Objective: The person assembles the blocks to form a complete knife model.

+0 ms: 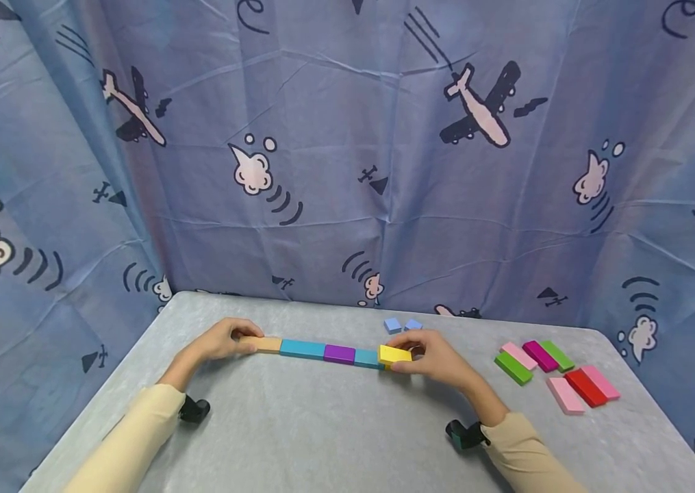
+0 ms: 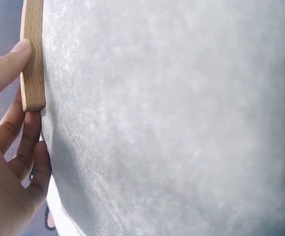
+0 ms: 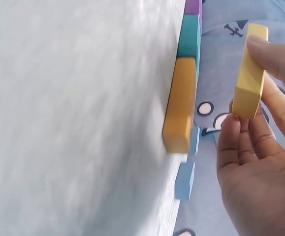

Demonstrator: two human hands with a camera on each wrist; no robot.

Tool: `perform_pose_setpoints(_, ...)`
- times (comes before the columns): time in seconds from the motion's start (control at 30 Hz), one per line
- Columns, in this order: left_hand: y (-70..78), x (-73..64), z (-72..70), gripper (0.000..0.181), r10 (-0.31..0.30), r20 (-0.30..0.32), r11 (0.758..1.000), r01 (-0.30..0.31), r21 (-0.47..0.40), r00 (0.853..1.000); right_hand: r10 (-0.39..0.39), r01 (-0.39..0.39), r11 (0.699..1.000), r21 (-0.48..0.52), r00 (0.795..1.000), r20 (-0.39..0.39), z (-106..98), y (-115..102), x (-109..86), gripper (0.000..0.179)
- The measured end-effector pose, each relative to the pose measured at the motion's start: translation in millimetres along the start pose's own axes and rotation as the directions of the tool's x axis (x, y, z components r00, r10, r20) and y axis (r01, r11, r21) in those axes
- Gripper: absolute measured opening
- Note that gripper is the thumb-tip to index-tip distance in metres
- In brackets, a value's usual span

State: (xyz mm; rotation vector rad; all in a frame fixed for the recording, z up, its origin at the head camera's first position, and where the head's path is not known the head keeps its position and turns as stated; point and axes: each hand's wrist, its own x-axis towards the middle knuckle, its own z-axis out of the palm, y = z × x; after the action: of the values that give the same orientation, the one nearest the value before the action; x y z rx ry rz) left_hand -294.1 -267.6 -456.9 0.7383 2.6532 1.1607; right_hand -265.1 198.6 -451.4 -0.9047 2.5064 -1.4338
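Observation:
My left hand [image 1: 230, 337] pinches a plain wooden block [image 1: 270, 345] at the left end of a row of blocks, thumb on its near side. Along the row follow a long blue block [image 1: 302, 349], a purple block [image 1: 339, 354] and a shorter teal block [image 1: 369, 358]. An orange-yellow block [image 3: 179, 105] ends the row at the right, mostly hidden in the head view. Above that end my right hand [image 1: 439, 356] holds a yellow block [image 1: 394, 355] between thumb and fingers. In the right wrist view, this block is raised off the row.
Two small light-blue blocks [image 1: 392, 325] lie behind the row's right end. Farther right is a loose group of pink, green, magenta and red blocks [image 1: 586, 387]. A patterned blue curtain [image 1: 322, 171] hangs behind the grey table [image 1: 298, 431].

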Motion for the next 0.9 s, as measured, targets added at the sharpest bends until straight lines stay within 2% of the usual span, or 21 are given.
perform_pose_setpoints(0.43,-0.1,1.4,0.0,0.021,-0.003,0.0,1.0,0.003,0.009,1.0,-0.06,0.058,0.998,0.039,0.996,0.062,24,-8,22.0,0.028)
perform_pose_setpoints(0.9,-1.6,1.1,-0.1,0.021,-0.005,0.001,1.0,0.005,0.008,1.0,-0.056,0.055,0.998,0.009,0.996,0.077,50,-16,45.4,0.027)
